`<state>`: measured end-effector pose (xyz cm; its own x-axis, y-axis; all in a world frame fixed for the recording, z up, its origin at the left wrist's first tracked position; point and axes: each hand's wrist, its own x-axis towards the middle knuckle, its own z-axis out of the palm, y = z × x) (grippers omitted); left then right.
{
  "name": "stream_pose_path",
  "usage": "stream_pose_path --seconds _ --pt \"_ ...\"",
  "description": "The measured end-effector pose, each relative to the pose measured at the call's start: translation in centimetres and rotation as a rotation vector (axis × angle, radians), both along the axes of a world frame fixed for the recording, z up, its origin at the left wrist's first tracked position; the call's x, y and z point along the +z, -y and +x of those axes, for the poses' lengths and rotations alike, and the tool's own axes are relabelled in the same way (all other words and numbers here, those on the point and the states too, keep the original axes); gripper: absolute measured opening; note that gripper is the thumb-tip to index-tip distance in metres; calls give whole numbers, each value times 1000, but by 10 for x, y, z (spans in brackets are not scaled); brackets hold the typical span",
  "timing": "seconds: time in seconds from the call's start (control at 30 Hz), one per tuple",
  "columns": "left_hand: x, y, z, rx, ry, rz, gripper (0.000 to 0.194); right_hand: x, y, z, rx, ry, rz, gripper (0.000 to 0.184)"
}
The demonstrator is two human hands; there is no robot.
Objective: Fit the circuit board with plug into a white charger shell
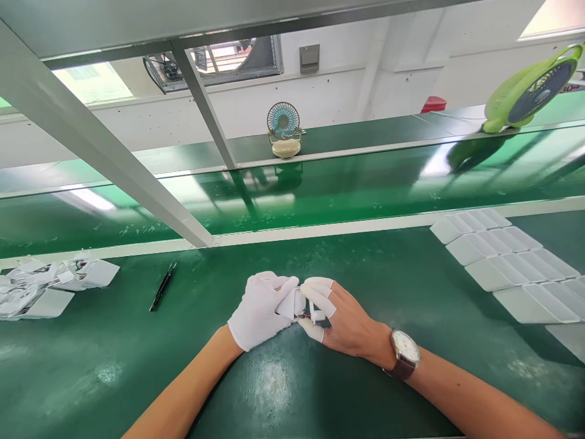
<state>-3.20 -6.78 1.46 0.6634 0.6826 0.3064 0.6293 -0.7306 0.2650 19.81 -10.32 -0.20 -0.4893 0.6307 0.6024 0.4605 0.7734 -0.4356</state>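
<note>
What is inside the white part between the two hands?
A red wire shows at the edge of the white part; the left hand and right hand hide its inside.

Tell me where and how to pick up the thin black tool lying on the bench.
Pinch the black tool around its middle, from above, fingers across its long sides. It lies flat and slanted on the green bench, long and narrow, so that should balance best. The left hand is nearer but holds a white part.

The glove [261, 312] looks like soft matt cloth; the part [287, 305] gripped beside it, smooth white plastic; the tabletop [219, 378] beneath, glossy, scuffed in patches.
</note>
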Motion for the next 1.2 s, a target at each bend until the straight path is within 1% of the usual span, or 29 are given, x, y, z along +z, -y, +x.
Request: stream_pose_path --seconds 0.1,0.17,0.23,0.3,0.47,0.57,0.67,0.8,0.87,0.93,1.0,1.03,1.1,1.13,1.17,1.2 --pt "-8 8 0 81 -44 -19 66 3 0 2 46 -54 -48 68" --pt "-13 13 0 128 17 -69 70 5 0 5 82 -112 -85 72" --pt "-15 15 -1 158 99 -158 72 6 0 8 76 -157 -143 61" --pt "-14 14 -3 173 163 -256 71 4 0 10 33 -181 -206 50" --pt "-1 8 -11 244 305 -468 50 -3 -2 10 -25 -190 -316 47" --pt "6 9 -13 250 341 -581 43 -6 -4 7 -82 -169 -323 44" --pt "10 11 -13 286 375 -677 36 -8 -5 3 -130 -113 -313 46" --pt "7 12 -11 262 451 -797 31 -6 -6 -1 -93 -54 -237 46" --pt "3 11 -10 259 457 -750 29 -3 -6 -2 -68 -86 -185 46" --pt "-2 11 -10 263 435 -633 26 1 -5 -1 -26 -106 -149 47" --pt "-8 11 -10 249 409 -540 28 5 -4 1 55 -75 -121 50" --pt "-11 11 -11 242 409 -514 35 7 -3 1 98 -48 -114 52" --pt "-14 13 -11 246 431 -491 63 8 -2 2 142 0 -123 57" --pt "-14 13 -11 260 450 -480 79 7 -1 1 132 8 -135 59" --pt "-12 14 -11 280 466 -459 91 5 -1 1 101 5 -148 61" --pt "-7 14 -10 297 476 -427 94 2 -1 1 59 -5 -156 61"
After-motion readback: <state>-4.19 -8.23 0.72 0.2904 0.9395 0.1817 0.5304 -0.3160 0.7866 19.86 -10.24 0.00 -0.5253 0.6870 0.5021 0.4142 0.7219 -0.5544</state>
